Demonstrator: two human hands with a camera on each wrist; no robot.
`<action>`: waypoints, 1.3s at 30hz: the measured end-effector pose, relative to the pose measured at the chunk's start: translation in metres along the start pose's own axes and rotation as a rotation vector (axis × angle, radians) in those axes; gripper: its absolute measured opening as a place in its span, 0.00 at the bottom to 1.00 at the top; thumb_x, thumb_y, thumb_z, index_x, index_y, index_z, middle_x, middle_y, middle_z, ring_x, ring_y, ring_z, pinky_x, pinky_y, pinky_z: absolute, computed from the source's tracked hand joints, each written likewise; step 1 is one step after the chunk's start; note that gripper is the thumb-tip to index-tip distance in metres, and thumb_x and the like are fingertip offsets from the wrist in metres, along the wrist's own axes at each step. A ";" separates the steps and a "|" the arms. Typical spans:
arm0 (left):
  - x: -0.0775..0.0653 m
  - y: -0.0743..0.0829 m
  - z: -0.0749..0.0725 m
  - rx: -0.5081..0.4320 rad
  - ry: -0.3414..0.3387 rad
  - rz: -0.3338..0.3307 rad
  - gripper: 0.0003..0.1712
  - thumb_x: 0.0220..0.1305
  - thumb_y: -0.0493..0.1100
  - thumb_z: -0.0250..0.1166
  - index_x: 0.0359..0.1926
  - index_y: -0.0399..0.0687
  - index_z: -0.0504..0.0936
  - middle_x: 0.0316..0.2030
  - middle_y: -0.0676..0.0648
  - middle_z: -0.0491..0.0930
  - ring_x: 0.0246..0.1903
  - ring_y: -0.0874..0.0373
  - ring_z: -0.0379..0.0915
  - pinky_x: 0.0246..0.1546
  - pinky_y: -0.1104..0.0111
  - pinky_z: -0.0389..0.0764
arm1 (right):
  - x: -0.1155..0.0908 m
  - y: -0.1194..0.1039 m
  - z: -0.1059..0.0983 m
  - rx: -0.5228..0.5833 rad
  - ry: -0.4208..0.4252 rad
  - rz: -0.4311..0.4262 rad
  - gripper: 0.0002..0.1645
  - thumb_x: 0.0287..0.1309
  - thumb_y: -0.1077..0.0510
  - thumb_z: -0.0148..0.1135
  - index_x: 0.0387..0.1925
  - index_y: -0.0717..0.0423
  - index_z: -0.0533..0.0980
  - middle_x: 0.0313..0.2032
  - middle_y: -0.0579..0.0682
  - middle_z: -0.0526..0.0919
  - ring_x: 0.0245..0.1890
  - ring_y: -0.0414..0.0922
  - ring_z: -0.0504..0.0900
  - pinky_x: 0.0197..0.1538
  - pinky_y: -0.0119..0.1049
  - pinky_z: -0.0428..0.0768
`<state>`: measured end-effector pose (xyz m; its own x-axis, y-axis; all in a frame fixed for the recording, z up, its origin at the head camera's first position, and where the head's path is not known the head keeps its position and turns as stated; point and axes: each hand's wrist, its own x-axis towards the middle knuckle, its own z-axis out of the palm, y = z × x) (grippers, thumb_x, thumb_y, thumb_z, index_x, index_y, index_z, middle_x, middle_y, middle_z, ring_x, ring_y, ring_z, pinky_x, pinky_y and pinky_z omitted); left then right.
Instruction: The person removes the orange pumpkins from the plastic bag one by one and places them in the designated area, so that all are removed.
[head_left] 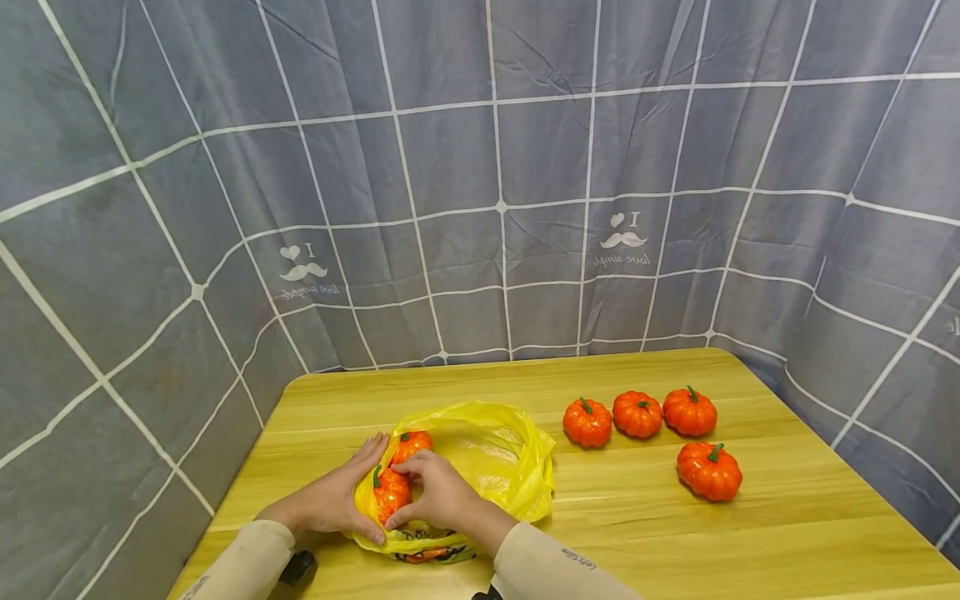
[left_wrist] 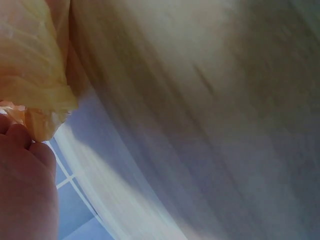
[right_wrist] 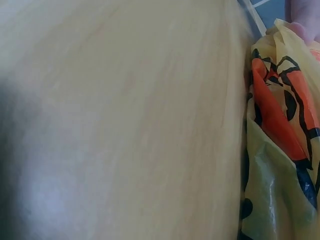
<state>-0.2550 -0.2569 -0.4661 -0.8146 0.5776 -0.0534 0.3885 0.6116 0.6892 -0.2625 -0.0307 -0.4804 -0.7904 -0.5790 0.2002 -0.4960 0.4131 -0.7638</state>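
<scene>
A yellow plastic bag [head_left: 540, 467] stands with its mouth spread on the table, its printed side showing in the right wrist view. Inside its left part are two small orange pumpkins: one [head_left: 412, 443] behind, and a nearer pumpkin [head_left: 391, 498] with a green stem. My right hand [head_left: 442, 500] reaches over the rim and grips the nearer pumpkin between thumb and fingers. Against the outside left of the bag lies my left hand [head_left: 337, 496], thumb and fingers spread wide along it. The left wrist view catches its fingertips [left_wrist: 42, 155] at the yellow plastic.
To the right on the wooden table [head_left: 615, 533] sit several more pumpkins: three in a back row, including a left one [head_left: 587, 422], and a single pumpkin [head_left: 709, 472] nearer. A grey curtain [head_left: 465, 250] with white lines surrounds the table's back and sides.
</scene>
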 end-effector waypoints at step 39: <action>-0.003 -0.005 -0.004 0.025 0.004 0.042 0.78 0.42 0.57 0.84 0.79 0.34 0.39 0.77 0.29 0.32 0.74 0.28 0.25 0.65 0.31 0.41 | -0.030 0.010 -0.084 0.307 0.102 0.093 0.37 0.37 0.63 0.86 0.54 0.60 0.81 0.50 0.49 0.80 0.51 0.48 0.82 0.55 0.46 0.81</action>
<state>-0.2565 -0.2638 -0.4668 -0.7993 0.6005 -0.0219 0.4328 0.6006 0.6723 -0.2737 0.0498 -0.4430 -0.8667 -0.4693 0.1694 -0.3010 0.2211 -0.9276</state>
